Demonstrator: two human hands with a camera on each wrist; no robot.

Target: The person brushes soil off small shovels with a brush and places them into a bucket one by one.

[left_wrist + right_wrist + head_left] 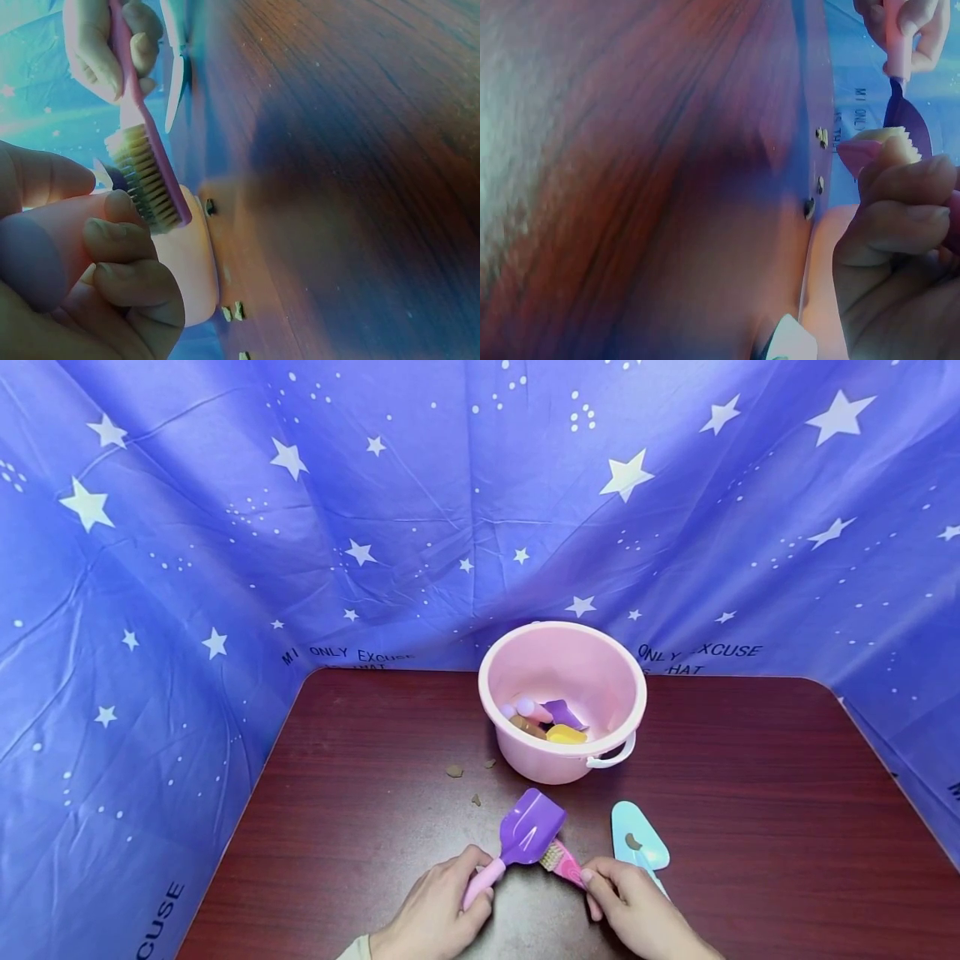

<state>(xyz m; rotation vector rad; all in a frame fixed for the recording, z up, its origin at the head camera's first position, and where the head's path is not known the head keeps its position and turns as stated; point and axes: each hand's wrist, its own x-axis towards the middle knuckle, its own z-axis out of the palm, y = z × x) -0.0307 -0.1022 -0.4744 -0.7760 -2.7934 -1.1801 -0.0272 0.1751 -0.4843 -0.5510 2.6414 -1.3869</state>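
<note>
My left hand (pixel 435 906) grips the light pink handle of a purple toy shovel (pixel 534 821), its blade tilted above the table. In my right hand (pixel 637 903) is a pink brush (pixel 570 867), gripped by its handle. The brush's pale bristles (pixel 146 176) sit right at the shovel blade, which overlaps part of them in the head view. Beside the right hand lies a light blue toy trowel (pixel 651 842) with a brown piece (pixel 633 842) on it; the hand covers part of its handle.
A pink bucket (pixel 532 762) with a white handle (pixel 617 755) stands beyond the hands. Inside it are several toys, among them a yellow one (pixel 566 734) and a purple one (pixel 564 714). Small brown flakes (pixel 454 771) lie left of it. Blue star-printed cloth (pixel 420 485) hangs around the table.
</note>
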